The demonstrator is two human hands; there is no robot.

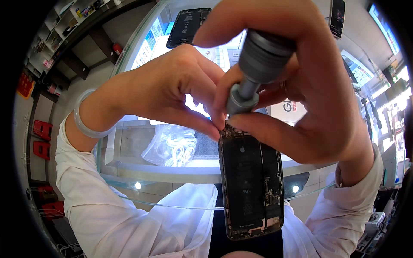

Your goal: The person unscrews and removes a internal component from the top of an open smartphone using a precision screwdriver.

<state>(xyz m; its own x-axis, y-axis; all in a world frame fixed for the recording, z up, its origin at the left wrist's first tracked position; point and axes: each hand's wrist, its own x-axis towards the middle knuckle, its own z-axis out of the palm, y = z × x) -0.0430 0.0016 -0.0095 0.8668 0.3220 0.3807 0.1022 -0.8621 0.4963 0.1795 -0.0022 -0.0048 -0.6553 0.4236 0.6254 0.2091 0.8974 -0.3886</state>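
An opened phone [244,172] is held end-on at the near edge of the glass bench [172,176], a screwdriver [266,58] at its far end.
From where I stand, the phone's long axis runs near to far, the far end leaning slightly left; its dark insides face up and its near end juts past the bench edge, above the person's lap. The left hand [183,88] pinches the far left corner between thumb and fingertips. The right hand [329,109] curls round the grey screwdriver, which slants from far right to near left, its tip hidden by fingers. Another opened phone [186,26] lies farther off, to the left.
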